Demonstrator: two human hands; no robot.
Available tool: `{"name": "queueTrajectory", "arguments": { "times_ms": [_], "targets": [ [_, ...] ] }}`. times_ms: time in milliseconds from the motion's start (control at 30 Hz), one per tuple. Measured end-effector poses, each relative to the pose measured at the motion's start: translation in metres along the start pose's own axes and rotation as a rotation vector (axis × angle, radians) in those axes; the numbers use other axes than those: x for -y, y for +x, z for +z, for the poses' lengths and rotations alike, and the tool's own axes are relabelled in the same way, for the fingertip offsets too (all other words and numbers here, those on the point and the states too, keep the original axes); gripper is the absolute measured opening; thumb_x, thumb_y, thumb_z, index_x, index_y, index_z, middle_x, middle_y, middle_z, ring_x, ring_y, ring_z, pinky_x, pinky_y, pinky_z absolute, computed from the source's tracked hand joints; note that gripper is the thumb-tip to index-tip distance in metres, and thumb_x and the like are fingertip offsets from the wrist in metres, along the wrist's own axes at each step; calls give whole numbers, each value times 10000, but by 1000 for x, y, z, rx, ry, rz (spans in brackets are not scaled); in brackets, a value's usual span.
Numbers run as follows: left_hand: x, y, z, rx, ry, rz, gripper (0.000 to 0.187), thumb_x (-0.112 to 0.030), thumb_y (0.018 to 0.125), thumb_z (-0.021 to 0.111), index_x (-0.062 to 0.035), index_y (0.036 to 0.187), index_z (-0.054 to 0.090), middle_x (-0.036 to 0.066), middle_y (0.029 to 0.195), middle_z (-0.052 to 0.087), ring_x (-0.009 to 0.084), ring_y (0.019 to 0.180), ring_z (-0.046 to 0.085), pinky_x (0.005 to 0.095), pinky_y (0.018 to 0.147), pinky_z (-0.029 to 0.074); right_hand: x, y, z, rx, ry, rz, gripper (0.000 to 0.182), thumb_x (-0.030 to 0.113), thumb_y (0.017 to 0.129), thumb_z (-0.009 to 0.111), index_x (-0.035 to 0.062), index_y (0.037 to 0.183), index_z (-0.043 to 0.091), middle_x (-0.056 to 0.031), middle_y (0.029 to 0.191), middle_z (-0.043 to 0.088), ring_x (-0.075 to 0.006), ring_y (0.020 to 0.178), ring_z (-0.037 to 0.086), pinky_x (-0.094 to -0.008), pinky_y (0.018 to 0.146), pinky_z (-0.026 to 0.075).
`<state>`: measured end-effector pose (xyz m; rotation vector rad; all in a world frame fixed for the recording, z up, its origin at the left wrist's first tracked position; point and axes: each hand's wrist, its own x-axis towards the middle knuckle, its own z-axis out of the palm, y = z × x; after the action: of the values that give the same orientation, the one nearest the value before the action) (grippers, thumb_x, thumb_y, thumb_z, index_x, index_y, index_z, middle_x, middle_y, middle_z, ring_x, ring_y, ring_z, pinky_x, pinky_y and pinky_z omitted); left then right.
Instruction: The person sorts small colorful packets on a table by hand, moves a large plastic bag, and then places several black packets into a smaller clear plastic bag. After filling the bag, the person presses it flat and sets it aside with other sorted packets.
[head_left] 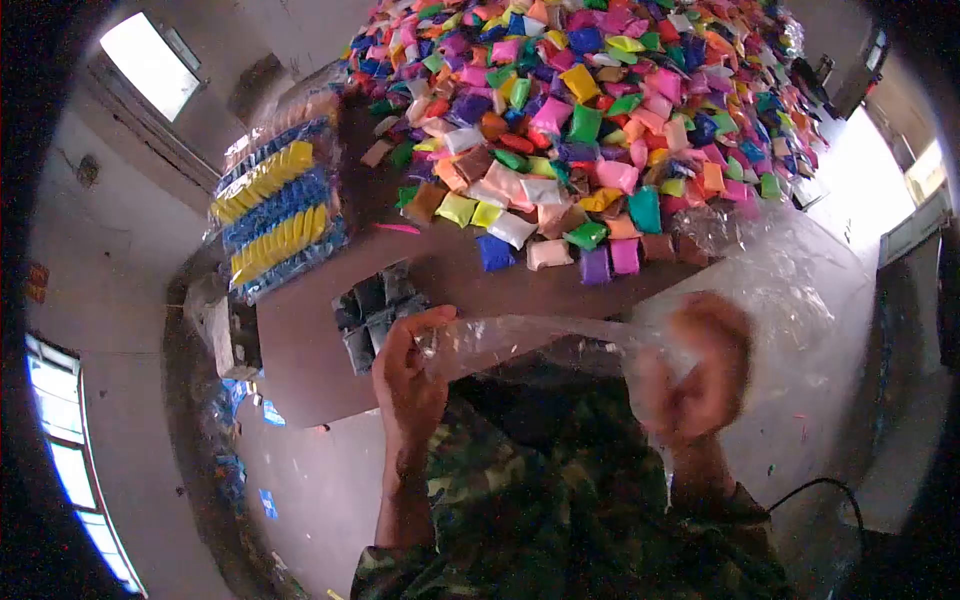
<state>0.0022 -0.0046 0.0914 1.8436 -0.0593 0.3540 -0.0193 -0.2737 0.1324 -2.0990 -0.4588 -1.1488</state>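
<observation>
A clear plastic bag [540, 335] is stretched between my two hands in front of my body. My left hand [410, 380] pinches its left end between thumb and fingers. At its other end my right hand [705, 370] is curled around the plastic, blurred by motion. Just beyond my left hand, several black packets [375, 305] lie grouped together on the brown table [310, 365].
A large heap of small colourful packets [580, 120] covers the table's far side. Bagged rows of blue and yellow packets [280, 215] stand at the left. Loose clear plastic bags [770, 270] lie at the right. A black cable [830, 483] curves at lower right.
</observation>
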Motion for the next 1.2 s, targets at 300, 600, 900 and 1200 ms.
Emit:
{"name": "queueTrajectory", "arguments": {
  "times_ms": [300,600,900,1200],
  "targets": [
    [16,-5,0,-28,58,6,137,1,981,639,0,1117,652,119,1185,716,151,1075,657,297,924,528,38,-1,32,278,168,-37,231,122,814,802,79,1028,727,-94,1050,664,-276,872,670,-438,788,547],
    [0,-12,13,105,-87,-220,118,-20,984,651,10,1098,656,106,1152,704,135,1030,629,285,886,526,32,-24,48,469,168,12,296,160,830,788,40,1092,720,-107,1126,684,-314,947,670,-448,872,536],
    [3,-36,33,137,208,202,177,-25,897,723,-18,1069,684,162,1211,676,308,1040,686,380,859,566,-9,-63,76,1153,193,146,432,175,766,745,56,1172,655,-167,1119,691,-399,1046,670,-477,917,548],
    [-6,-60,17,106,112,237,674,-372,819,836,-31,1351,601,221,1488,487,393,1402,460,501,1153,372,-22,-75,69,1064,686,316,648,211,808,787,54,1390,551,-167,1297,656,-351,1200,627,-467,1045,496]
  ]
}}
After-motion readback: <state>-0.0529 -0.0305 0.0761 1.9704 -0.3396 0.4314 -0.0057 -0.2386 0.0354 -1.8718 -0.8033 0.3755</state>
